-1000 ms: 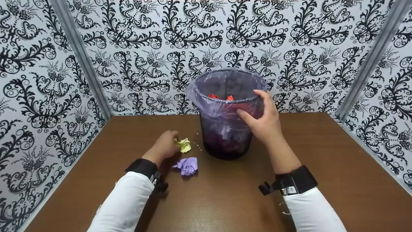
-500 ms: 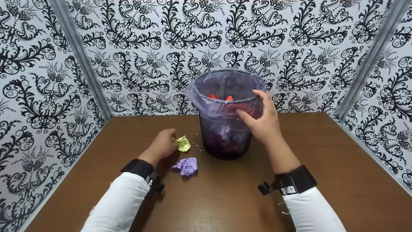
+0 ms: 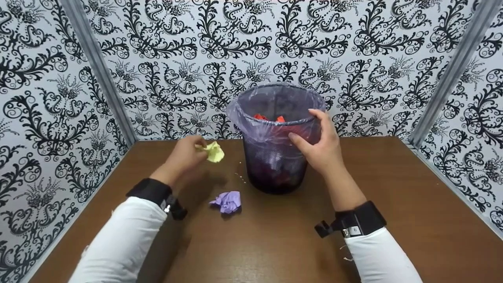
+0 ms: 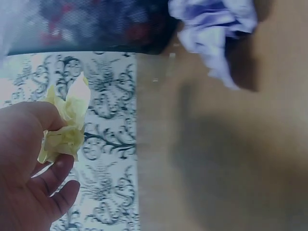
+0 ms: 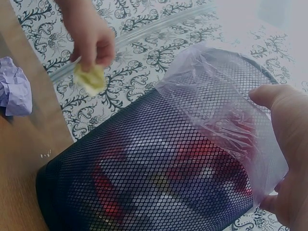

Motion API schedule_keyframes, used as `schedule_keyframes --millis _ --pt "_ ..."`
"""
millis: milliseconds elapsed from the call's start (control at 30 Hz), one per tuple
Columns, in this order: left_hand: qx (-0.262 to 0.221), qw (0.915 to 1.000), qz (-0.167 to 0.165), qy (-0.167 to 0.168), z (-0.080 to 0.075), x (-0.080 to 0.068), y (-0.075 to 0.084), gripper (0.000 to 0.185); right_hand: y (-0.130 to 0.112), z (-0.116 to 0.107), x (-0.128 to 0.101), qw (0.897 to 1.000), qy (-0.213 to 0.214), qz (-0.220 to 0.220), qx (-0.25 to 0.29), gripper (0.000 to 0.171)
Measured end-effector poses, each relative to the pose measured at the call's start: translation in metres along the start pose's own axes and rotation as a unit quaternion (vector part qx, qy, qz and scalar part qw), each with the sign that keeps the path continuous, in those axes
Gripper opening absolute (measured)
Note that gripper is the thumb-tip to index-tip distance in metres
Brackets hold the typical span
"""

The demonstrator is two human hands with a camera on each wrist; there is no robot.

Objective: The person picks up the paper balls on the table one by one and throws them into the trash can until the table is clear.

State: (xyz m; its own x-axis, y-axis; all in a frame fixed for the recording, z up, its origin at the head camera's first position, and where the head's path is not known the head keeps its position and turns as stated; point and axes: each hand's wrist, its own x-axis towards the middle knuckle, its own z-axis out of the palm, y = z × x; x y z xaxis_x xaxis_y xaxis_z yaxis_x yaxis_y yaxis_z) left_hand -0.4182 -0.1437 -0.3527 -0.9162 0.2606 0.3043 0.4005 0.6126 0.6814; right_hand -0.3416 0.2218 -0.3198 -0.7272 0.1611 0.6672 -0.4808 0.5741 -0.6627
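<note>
Brown wooden worktop (image 3: 393, 188) carries a lined mesh bin (image 3: 275, 165), a purple paper wad (image 3: 228, 202) just beside, tiny crumbs (image 3: 240, 177) between.

I see my left hand (image 3: 184, 154) pinching a crumpled yellow paper ball (image 3: 214, 151) at its fingertips, held in the air above the brown table (image 3: 393, 204), left of the bin and just below its rim level. My right hand (image 3: 320, 147) grips the near rim of the black mesh wastebasket (image 3: 275, 173), which stands upright with a pale purple liner (image 3: 251, 122) folded over its edge. A crumpled purple paper ball (image 3: 228, 202) lies on the table, just in front of the bin's left side.
</note>
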Motion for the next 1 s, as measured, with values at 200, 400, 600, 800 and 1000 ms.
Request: schedule_keyframes --millis 200,400,600,800,1000 --pt "0.067 0.9964 0.030 0.043 -0.024 0.016 0.016 0.013 0.000 0.001 0.000 1.000 -0.003 0.002 -0.001 0.074" --pt "0.018 0.9980 0.005 0.061 -0.038 0.023 0.045 0.014 0.000 0.000 0.001 1.000 -0.006 0.008 0.004 0.074" --pt "-0.011 0.9955 0.015 0.093 -0.043 0.032 0.080 0.013 0.001 0.000 0.000 1.000 -0.003 0.000 0.008 0.075" --pt "-0.014 0.9875 0.052 0.148 -0.039 0.044 0.118 0.011 0.001 0.000 0.000 1.000 0.006 -0.016 0.014 0.075" --pt "-0.026 0.9834 0.092 0.155 -0.027 0.052 0.147 0.014 0.002 0.001 0.000 1.000 0.004 -0.012 0.013 0.076"
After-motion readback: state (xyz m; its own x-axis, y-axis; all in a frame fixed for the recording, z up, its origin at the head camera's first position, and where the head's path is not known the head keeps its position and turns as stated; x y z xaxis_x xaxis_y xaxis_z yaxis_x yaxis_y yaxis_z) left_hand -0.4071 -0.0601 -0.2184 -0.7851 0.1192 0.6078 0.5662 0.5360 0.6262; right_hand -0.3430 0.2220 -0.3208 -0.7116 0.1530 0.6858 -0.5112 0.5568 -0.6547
